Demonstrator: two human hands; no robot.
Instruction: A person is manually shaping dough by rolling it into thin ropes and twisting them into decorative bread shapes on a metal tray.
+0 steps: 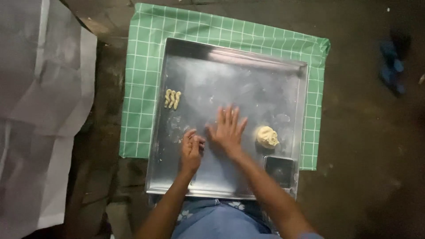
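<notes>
On the tray, near its middle: the two hands work side by side on the bare metal.
Tray: a large steel baking tray (pixel 199 177), dusted pale in patches, lying on a green cloth with a white grid (pixel 141 66) that shows along its far, left and right edges.
Right hand: the right hand (pixel 228 130) is spread flat, fingers apart and pointing toward the far edge, palm pressed on the tray surface; whether dough lies under it is hidden.
Left hand: the left hand (pixel 191 148) sits just beside the right, touching or nearly touching it, fingers curled in with tips pinched together; what it pinches is too small to tell.
Dough lump: a pale yellow dough lump (pixel 267 136) rests near the tray's right edge, just right of the right hand and apart from it.
Shaped pieces: three small twisted dough pieces (pixel 172 98) lie in a row close to the left edge, well apart from both hands.
Small tin: a dark square tin (pixel 279 170) stands in the near right corner, just below the lump.
Left of the cloth: crumpled white paper (pixel 40 124) on the dark floor.
</notes>
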